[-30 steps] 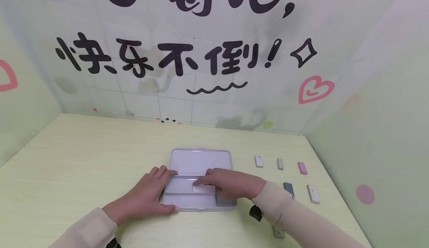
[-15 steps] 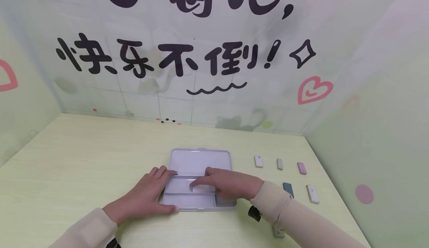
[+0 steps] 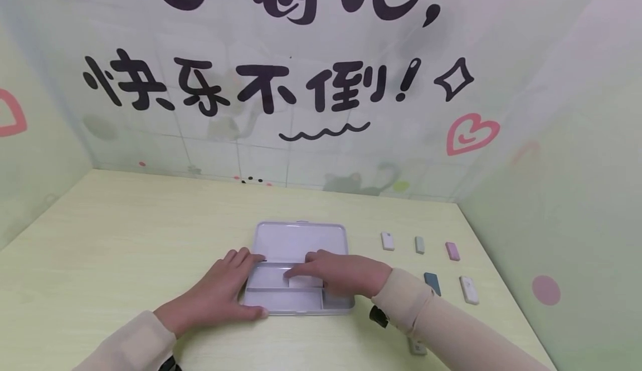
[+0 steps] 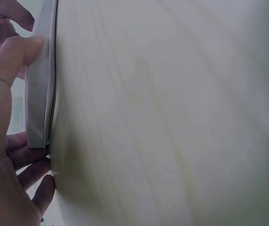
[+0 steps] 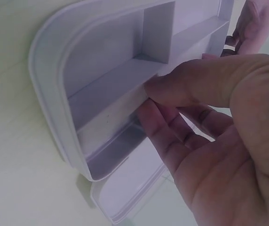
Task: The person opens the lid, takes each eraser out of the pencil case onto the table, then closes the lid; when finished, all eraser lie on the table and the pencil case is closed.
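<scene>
A pale lilac plastic box (image 3: 283,301) with dividers lies on the table, its lid (image 3: 300,242) folded flat behind it. My left hand (image 3: 215,293) grips the box's left end, thumb on the front rim and fingers at the back corner. In the middle compartment sits a white rectangular block (image 3: 304,283). My right hand (image 3: 341,273) reaches in over it from the right, index fingertip at the block's left end. The right wrist view shows thumb and index finger closing together at the white block (image 5: 108,117); the hand hides part of it.
Right of the box lie small rectangular pieces: a white one (image 3: 387,241), a grey one (image 3: 419,245), a pink one (image 3: 452,251), a blue one (image 3: 432,283) and a larger white one (image 3: 468,290). Another pale piece (image 3: 417,346) shows beside the right sleeve. A printed wall stands behind.
My right index fingertip has shifted slightly left over the white block, and the right sleeve has moved a little left too. The left hand and the box stay put.
</scene>
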Demonstrator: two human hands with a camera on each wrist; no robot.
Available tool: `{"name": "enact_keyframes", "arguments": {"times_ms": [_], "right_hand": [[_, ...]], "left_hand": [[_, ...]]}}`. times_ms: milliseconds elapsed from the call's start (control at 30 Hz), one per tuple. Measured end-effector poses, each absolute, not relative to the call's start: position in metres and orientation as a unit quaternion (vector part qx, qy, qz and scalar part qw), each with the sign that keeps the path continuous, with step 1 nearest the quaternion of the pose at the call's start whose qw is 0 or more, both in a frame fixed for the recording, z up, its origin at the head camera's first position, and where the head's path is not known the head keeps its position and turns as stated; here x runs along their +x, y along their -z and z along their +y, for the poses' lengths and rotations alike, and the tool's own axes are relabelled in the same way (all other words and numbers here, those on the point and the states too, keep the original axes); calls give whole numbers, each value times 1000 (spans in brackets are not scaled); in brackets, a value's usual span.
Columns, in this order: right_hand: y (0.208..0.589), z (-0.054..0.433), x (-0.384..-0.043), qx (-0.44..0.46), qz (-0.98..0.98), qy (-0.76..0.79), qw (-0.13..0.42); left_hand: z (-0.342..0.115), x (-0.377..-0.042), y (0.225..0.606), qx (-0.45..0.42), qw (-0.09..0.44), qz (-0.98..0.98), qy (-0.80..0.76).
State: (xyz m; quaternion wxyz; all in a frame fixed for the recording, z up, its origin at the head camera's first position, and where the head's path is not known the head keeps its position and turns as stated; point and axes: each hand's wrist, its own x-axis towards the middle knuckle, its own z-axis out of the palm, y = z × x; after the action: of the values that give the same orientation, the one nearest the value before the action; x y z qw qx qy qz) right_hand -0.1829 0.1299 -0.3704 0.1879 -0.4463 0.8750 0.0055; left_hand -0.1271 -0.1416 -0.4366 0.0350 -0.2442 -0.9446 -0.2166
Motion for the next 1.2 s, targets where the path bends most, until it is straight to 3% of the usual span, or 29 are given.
{"name": "enact_keyframes", "arguments": {"times_ms": [733,1200], "right_hand": [[371,140,-187,-451,877,45,161],[375,151,-195,-399,869,207,208]], "left_hand": [[-141,-126,441,-247,56,-943,215],[-142,-126,441,-244,52,-943,220]]}}
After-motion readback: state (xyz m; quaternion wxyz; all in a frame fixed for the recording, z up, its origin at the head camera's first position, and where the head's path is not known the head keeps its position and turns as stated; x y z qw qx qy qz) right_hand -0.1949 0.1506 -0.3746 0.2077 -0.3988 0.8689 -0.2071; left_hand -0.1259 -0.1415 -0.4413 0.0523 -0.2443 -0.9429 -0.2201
